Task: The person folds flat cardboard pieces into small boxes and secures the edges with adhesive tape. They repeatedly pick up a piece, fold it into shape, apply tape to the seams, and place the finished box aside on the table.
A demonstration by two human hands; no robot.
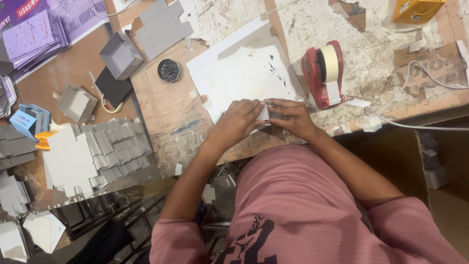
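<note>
Your shirt: the pink shirt (303, 205) fills the bottom of the view, nearest the camera, with both your forearms reaching out from it over the desk (161, 107) edge.
Left hand: your left hand (237, 122) lies fingers-together and pressed flat on a small grey card piece (265, 113), pinning it so it cannot slide.
Right hand: your right hand (289, 116) pinches the same piece from the other side, fingertips meeting your left, which steadies the fold or seam between them.
Work sheet: the piece rests on a white sheet (244, 78), a flat backing under the hands.
Tape: a red tape dispenser (322, 73) stands just beside your right hand, within easy reach.
Stock: fanned flat grey blanks (97, 151) lie to your left; folded grey boxes (119, 56) sit further off.
</note>
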